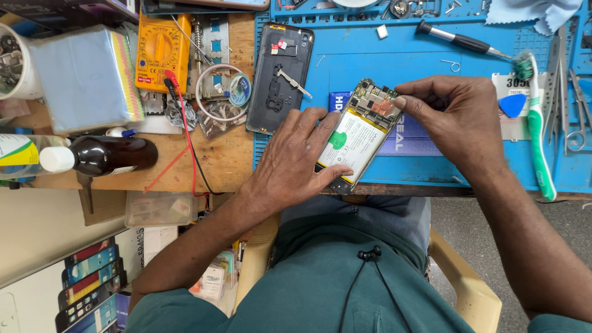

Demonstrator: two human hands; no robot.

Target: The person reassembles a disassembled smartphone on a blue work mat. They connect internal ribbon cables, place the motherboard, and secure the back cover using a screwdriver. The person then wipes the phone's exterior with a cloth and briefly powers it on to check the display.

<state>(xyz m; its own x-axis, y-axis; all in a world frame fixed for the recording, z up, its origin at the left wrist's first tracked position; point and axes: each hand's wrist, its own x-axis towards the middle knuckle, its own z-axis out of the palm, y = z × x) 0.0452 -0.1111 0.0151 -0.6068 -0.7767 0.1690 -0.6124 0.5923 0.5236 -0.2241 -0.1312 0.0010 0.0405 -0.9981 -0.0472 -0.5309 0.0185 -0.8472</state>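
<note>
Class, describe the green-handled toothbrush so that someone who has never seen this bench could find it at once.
Start at the blue mat covering the right side of the bench. Follow it to its right edge, past the right hand. The toothbrush lies there lengthwise, bristles away from the person; its green and white plastic handle sets it apart from the metal tweezers beside it.
</note>
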